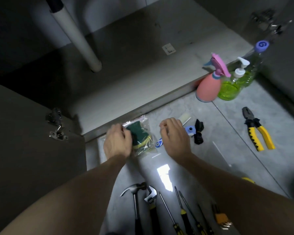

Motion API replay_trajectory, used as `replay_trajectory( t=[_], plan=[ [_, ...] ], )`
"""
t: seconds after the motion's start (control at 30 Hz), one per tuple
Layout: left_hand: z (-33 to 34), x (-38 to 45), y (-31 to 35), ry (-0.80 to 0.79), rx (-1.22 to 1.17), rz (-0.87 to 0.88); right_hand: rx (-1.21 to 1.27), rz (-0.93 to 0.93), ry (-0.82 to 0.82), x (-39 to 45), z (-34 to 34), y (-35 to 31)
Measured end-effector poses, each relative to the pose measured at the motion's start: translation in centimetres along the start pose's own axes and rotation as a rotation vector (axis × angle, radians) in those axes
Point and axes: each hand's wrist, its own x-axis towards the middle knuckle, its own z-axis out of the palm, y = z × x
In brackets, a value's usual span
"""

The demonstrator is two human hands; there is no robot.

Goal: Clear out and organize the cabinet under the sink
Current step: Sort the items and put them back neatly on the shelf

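Mid-way through the clear-out, by the look of it: cabinet floor [129, 78] under the white plastic drain pipe [75, 31] bare, contents spread on the pale grey tiled floor [210, 126] in front of the sill. Sorting step now, with attention on the clear zip-top plastic bag holding green-and-yellow scouring sponges [140, 135], lying just outside the cabinet edge.

Left hand [117, 141] lowered palm-down onto the left end of that bag, fingers curled over the dark green sponge, apparently gripping or pressing it through the plastic. Right hand [174, 134] hovering near the bag's right side, knuckles up, fingers loosely curled with thumb and forefinger close together; whether pinching anything cannot be told. Both forearms extended forward and down, roughly parallel.

Just beyond the right hand: a small blue-and-white object [190, 130] and a bundled black strap [198, 131]. Further right, yellow-handled pliers [258, 131]; by the cabinet corner, a pink spray bottle [209, 85] touching a clear bottle of green liquid [231, 87].

Near the body, in a row: steel claw hammer [135, 194], adjustable wrench [151, 197], several black-and-yellow screwdrivers [182, 211].

Next move likely calling for a firm two-handed hold on the slippery bag, then lifting it clear without dragging neighbouring small items, and setting it with the cleaning supplies or back inside the cabinet.
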Motion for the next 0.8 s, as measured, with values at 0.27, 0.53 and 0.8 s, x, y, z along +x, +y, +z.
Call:
replay_trajectory(
  t=[0.27, 0.53, 0.8],
  plan=[
    [4.5, -0.6, 8.1, -0.360, 0.045, 0.579, -0.175, 0.325, 0.003, -2.6, -6.5, 8.8],
    [7.5, -1.7, 8.4, -0.387, 0.032, 0.479, -0.074, 0.583, -0.140, -1.4, -6.7, 10.5],
    [10.5, 0.6, 12.0, -0.478, 0.168, 0.175, -0.198, 0.509, -0.153, -3.3, -9.8, 13.6]
  ],
)
